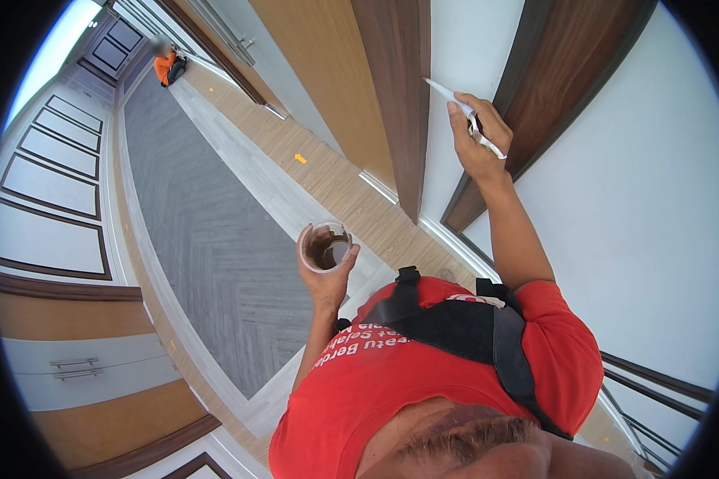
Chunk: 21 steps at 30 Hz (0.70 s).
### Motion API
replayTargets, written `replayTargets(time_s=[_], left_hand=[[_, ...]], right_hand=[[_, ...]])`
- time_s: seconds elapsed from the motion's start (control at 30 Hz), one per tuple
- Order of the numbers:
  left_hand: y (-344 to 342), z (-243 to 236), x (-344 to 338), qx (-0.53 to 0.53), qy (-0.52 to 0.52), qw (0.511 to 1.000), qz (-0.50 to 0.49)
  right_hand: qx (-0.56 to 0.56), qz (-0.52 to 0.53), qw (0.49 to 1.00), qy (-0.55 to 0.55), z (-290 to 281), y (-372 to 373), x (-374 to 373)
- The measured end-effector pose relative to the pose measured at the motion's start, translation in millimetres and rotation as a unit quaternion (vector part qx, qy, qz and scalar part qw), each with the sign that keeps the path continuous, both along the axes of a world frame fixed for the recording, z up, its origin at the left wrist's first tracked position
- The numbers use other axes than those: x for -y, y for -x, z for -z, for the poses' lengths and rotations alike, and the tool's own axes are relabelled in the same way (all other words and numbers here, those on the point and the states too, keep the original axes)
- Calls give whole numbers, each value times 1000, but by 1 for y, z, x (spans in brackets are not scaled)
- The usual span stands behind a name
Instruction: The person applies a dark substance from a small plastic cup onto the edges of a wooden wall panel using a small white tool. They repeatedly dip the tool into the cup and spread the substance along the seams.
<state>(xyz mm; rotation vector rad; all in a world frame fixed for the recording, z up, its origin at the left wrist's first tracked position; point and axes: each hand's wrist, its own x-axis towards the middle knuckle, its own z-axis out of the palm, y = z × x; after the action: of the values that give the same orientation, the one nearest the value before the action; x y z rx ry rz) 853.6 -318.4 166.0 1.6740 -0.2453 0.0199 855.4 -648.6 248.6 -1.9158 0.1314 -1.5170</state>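
My left hand (322, 279) grips a clear plastic cup (325, 244) with brown material coating its inside, held over the corridor floor. In my right hand (481, 144) is a slim white pointed tool (442, 89), angled up and to the left. The tool's tip is at the right edge of a dark brown wood strip (391, 96) on the wall; whether it touches is unclear. A white panel (463, 48) lies between that strip and a second dark wood moulding (559, 72).
A person in orange (166, 65) crouches far down the corridor by the wall. A wooden door (327, 72) with a long metal handle is beside me. Grey herringbone flooring (208, 239) runs along the corridor. Opposite are framed wall panels (44, 231) and a wood-and-white door (88, 351).
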Motion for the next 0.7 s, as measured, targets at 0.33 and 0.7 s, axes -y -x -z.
replayTargets(time_s=[0.33, 0.7], left_hand=[[1, 2, 0, 2, 8, 1000, -9], [2, -4, 1, -4, -9, 1000, -14]], right_hand=[[-20, -8, 1000, -6, 4, 1, 2], [-88, -11, 996, -32, 21, 7, 3]])
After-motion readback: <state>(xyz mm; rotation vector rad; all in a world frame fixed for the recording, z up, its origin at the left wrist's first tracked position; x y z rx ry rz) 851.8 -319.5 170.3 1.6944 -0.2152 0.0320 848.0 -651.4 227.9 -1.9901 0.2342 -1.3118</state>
